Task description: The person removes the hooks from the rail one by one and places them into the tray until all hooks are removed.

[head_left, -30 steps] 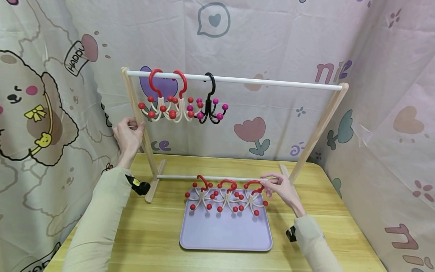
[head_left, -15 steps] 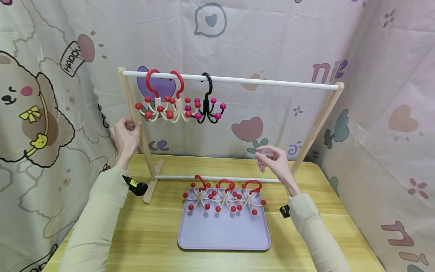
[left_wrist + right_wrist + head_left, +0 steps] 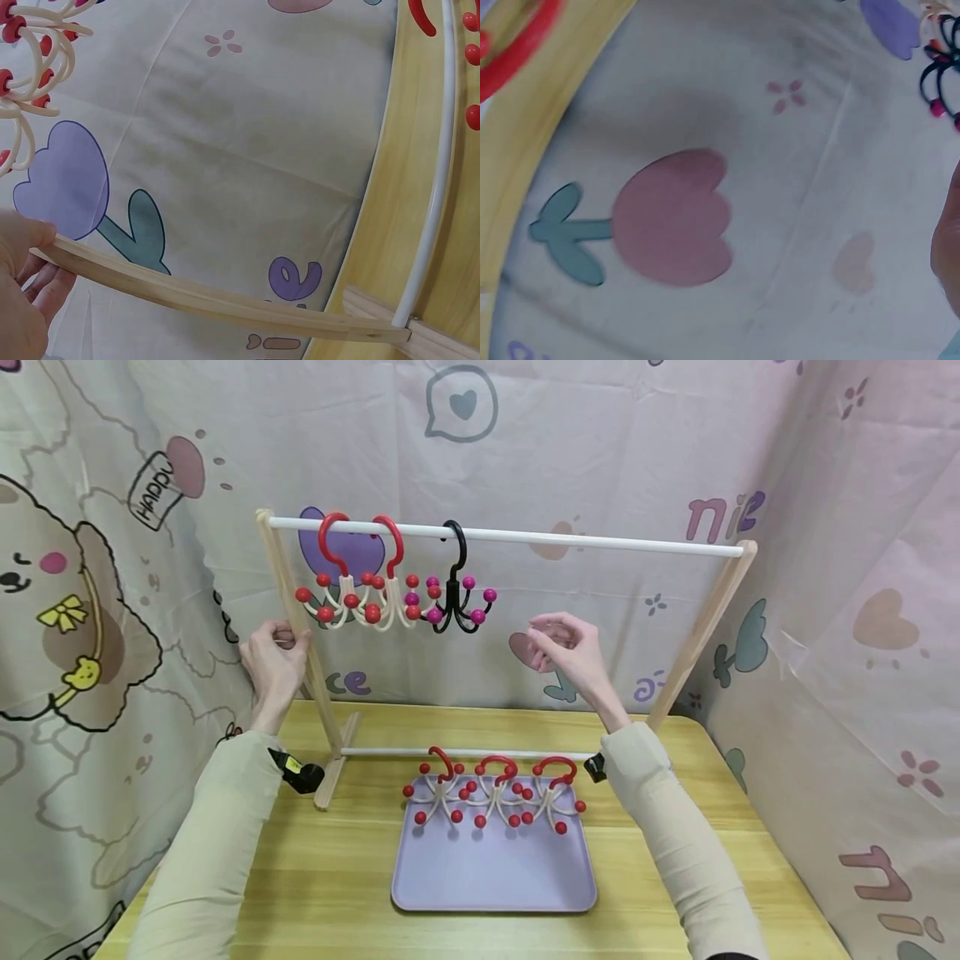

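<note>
My left hand [image 3: 273, 668] grips the left wooden post [image 3: 318, 693] of a small clothes rack, thumb and fingers around the post [image 3: 187, 296] in the left wrist view. My right hand [image 3: 573, 652] is raised below the upper white rod [image 3: 600, 541], fingers loosely bent, holding nothing. From that rod hang a black claw hanger [image 3: 453, 597] with pink ball tips, nearest my right hand, and two cream claw hangers, one [image 3: 347, 585] beside the left post and the other [image 3: 393, 589] next to it. Both have red hooks and red balls.
A lilac tray [image 3: 495, 881] lies on the wooden table [image 3: 660, 860] in front of the rack. Three more red-hooked claw hangers, a left [image 3: 442, 792], a middle [image 3: 497, 797] and a right one [image 3: 552, 797], rest along its back. A lower white rod [image 3: 390, 752] runs behind them.
My right hand has left the right-hand hanger on the tray and moved up and left toward the upper rod. My left hand keeps its grip on the post.
</note>
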The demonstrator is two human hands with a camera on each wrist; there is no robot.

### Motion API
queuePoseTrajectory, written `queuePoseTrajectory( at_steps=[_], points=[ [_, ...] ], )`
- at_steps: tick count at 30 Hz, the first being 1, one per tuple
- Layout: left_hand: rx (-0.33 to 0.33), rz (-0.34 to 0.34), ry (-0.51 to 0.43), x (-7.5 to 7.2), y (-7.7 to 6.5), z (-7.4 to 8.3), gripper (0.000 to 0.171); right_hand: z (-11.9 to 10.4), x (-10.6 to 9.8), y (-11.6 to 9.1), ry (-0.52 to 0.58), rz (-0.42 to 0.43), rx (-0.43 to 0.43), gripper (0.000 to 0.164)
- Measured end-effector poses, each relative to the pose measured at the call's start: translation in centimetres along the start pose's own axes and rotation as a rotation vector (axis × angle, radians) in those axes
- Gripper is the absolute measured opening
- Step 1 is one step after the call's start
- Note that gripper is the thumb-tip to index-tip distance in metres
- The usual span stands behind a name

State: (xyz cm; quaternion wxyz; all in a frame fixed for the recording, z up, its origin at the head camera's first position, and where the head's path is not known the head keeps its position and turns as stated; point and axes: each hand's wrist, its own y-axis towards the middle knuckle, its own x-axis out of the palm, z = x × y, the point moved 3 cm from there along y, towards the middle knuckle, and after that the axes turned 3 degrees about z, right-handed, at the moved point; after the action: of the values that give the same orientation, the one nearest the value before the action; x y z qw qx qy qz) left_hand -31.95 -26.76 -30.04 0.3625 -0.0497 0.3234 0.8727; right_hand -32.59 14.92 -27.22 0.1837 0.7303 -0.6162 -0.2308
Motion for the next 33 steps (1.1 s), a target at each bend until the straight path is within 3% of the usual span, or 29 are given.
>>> queuePoseTrajectory(
  at_steps=[9,17,22,33],
  points=[
    [0.012,0.015,0.009,-0.1,0.0,-0.2,0.03,-3.2,4.7,4.2,0.037,0.04,-0.012,0.031],
    [0.019,0.015,0.002,-0.2,-0.1,0.0,0.029,-4.7,7.6,6.2,0.045,0.11,0.014,0.033],
    [0.028,0.018,0.001,-0.1,-0.1,0.1,0.03,-5.3,8.6,6.9,-0.031,0.142,0.048,0.035],
    [0.04,0.027,-0.003,-0.1,-0.1,0.0,0.027,-5.8,9.3,7.9,-0.128,0.165,-0.037,0.016]
  ],
)
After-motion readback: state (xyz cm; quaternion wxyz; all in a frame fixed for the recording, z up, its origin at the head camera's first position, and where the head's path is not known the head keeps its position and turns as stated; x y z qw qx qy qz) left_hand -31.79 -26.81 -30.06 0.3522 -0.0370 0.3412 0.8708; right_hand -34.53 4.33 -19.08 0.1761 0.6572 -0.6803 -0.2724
